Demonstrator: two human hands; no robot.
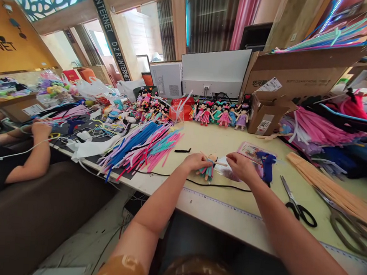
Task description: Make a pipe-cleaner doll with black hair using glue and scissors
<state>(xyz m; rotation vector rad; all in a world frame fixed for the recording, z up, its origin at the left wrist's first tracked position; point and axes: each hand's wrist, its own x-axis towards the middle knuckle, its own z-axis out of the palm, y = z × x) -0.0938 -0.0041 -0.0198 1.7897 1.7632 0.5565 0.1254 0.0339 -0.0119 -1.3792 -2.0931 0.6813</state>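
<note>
A small doll point(206, 171) with a teal and pink skirt is pinched in the fingers of my left hand point(197, 161), just above the table mat point(155, 188). To its right, my right hand point(238, 165) has its fingers closed at the end of a pale arm strip that reaches out from the doll. A blue glue gun point(267, 166) lies beside my right wrist, near a clear packet and a pink printed card point(247, 150). One short black fuzzy stem point(182, 150) rests on the mat left of the doll.
Colourful pipe cleaners point(141, 147) spread at the left. Finished dolls point(224, 115) line up before a monitor point(215, 72). Scissors point(292, 199), larger shears point(344, 220) and tan stems point(328, 177) lie right. A black cable point(224, 186) crosses in front. Another person point(38, 148) sits at far left.
</note>
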